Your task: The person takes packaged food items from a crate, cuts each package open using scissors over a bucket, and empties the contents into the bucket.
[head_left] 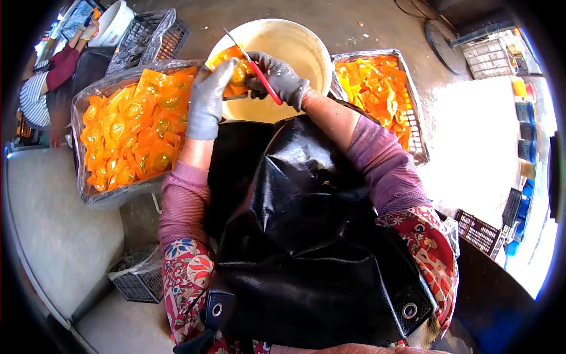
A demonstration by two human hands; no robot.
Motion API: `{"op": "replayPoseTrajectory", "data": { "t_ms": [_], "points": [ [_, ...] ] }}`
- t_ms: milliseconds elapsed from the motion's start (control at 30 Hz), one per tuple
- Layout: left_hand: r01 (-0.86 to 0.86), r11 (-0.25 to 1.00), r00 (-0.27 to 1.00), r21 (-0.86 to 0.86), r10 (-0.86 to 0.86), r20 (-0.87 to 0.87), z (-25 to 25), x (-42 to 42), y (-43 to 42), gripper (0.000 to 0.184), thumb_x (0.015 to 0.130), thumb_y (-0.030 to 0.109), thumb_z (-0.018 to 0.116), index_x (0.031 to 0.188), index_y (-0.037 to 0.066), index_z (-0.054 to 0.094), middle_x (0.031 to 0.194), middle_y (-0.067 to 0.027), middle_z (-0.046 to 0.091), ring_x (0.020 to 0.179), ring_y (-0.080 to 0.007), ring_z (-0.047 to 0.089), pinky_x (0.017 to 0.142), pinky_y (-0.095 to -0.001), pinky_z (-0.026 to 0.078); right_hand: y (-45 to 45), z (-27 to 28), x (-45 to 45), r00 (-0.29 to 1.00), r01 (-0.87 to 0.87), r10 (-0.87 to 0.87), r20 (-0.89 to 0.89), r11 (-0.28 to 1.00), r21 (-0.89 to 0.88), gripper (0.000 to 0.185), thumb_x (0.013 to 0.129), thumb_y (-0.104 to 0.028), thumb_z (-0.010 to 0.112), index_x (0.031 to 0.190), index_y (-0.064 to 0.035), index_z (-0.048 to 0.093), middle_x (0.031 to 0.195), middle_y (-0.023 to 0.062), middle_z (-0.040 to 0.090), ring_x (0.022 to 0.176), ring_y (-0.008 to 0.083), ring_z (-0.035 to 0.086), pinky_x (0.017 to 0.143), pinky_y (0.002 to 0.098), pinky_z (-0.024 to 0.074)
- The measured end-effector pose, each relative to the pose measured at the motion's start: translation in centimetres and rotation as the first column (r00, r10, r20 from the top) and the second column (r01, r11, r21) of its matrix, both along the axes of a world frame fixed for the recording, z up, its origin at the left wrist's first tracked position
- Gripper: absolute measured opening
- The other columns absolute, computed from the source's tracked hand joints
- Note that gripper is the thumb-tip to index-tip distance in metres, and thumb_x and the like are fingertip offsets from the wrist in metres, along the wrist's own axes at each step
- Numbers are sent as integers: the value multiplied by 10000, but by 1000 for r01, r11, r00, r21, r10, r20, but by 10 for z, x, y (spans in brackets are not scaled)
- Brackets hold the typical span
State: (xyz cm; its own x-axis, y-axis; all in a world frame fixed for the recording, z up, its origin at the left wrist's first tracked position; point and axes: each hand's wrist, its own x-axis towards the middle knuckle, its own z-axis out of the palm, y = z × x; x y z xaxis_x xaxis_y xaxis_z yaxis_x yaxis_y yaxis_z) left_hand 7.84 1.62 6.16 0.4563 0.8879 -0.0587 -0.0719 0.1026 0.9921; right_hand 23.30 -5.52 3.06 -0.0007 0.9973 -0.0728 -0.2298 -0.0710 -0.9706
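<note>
My left hand (pixel 207 101), in a grey glove, grips an orange plastic packet (pixel 239 73) with something shiny and yellowish inside. My right hand (pixel 282 79), in a darker glove, is closed around a red-handled knife (pixel 263 82). Its thin metal blade slants up and to the left, above the packet. Both hands meet over the near side of a large cream-coloured bucket (pixel 318 53), whose visible inside is stained. Part of the packet is hidden behind my left fingers and the knife handle.
Left of the bucket, a lined crate (pixel 78 138) is heaped with similar orange packets. To the right stands another crate (pixel 417 133) of orange pieces. A black apron (pixel 306 236) covers my lap. Another person (pixel 44 94) works at the upper left beside a white bucket (pixel 112 23).
</note>
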Motion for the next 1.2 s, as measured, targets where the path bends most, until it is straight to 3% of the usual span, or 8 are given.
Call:
{"op": "replayPoseTrajectory", "data": {
  "t_ms": [100,267,500,633,833,933,1067,1200],
  "points": [
    [62,953,996,-298,-76,-35,18,3,-8,328,843,193,653,1106,1,613,973,-87,646,809,-166,650,639,-290,566,-3,15,-3,984,-1,8,179,999,-36,548,798,-54,652,1307,-115,456,961,26,626,698,87,595,590,228,514],
    [4,968,1000,-252,-8,-14,1,2,-8,304,840,170,647,1081,-13,617,951,-99,646,791,-189,657,622,-309,573,-9,25,-5,961,23,-2,275,997,-73,548,781,-37,652,1293,-129,481,967,16,624,695,80,585,587,215,506],
    [-169,985,985,-42,168,-33,-35,7,-5,360,859,241,619,1098,-25,585,952,-124,637,817,-222,653,588,-404,582,-2,0,0,1000,19,-19,18,999,-43,478,800,-127,695,1245,-142,520,927,21,634,665,93,597,564,231,508],
    [-288,936,955,-202,296,10,9,5,0,377,887,264,581,1142,-9,533,936,-123,648,785,-239,669,501,-335,562,2,10,3,981,49,-68,-180,993,-108,340,814,-281,716,1096,-148,580,767,-14,601,596,93,589,503,206,471],
    [-268,955,961,-125,274,33,43,-20,20,364,900,275,552,1097,-31,545,834,-155,671,554,-265,667,370,-277,516,-4,12,15,945,-184,182,271,983,-21,522,901,-392,567,1298,-68,465,1161,63,560,981,150,560,916,302,440],
    [-337,936,941,-102,339,10,47,-16,19,345,897,273,568,1095,-10,569,840,-145,670,559,-256,668,364,-282,515,-11,22,-1,958,-185,167,233,981,59,330,892,-279,610,1134,-63,549,875,-9,558,858,72,492,811,233,411],
    [-341,937,940,-73,338,-43,28,-8,20,334,888,284,591,1085,15,591,897,-120,664,617,-228,674,390,-322,537,-8,19,-4,935,-184,159,316,982,51,375,881,-283,633,1190,-84,554,893,2,580,765,74,511,704,220,434],
    [-253,959,967,-124,250,-40,24,-8,20,334,881,265,602,1108,20,580,923,-116,655,642,-237,676,416,-351,552,-10,17,5,969,-240,211,-127,927,-289,372,860,-295,651,1195,-151,575,723,-15,553,517,56,476,413,197,369]
  ]
}}
